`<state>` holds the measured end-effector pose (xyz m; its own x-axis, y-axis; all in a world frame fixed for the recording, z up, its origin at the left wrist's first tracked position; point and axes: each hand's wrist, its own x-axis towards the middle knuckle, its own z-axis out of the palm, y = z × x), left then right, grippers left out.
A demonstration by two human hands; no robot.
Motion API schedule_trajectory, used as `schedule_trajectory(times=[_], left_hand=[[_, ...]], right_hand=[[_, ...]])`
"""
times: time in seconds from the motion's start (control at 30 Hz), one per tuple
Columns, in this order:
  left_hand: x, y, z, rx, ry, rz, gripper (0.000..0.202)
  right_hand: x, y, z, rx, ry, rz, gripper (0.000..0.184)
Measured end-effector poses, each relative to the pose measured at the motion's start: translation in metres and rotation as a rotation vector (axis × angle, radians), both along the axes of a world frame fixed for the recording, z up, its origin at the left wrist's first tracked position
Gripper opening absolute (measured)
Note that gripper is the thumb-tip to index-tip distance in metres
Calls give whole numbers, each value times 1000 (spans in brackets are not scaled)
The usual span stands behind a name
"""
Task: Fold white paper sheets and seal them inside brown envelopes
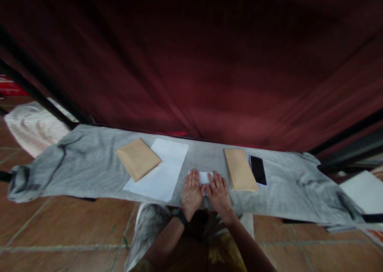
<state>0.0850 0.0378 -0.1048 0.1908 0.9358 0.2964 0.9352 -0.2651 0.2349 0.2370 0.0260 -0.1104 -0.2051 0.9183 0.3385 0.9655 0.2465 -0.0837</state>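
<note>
White paper (204, 178) lies centrally on grey cloth (206, 155), partly under the flat, open left hand (192, 190) and right hand (218, 191), neither gripping anything. Pressing seems the step; the next move likely calls for even palms.

Long, narrow bench (203, 146) lies under grey cloth (89, 164), bunched at left end. Across it, left to right: angled kraft envelopes (138, 159) overlapping white paper sheets (169, 168); smaller white paper (204, 178), partly hidden, near centre; slanted kraft-envelope stack (241, 170); smartphone (257, 170), dark screen up, just beside stack.
</note>
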Motion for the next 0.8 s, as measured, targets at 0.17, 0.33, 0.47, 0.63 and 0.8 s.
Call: schedule_trajectory(times=[0.17,0.33,0.47,0.63,0.8], left_hand=[[-4,-3,-3,-4,3,4,61],[-12,-15,-1,-4,18,5,60],[-21,-29,4,9,32,-63,55],[-30,-50,4,34,68,-227,52],[-32,-55,5,59,124,-254,58]], right_hand=[[-1,1,0,-15,21,-25,51],[-2,1,0,-26,53,-42,50],[-2,2,-1,-20,69,-54,50],[-2,3,1,-31,82,-58,49],[-4,-2,9,-40,118,-37,50]])
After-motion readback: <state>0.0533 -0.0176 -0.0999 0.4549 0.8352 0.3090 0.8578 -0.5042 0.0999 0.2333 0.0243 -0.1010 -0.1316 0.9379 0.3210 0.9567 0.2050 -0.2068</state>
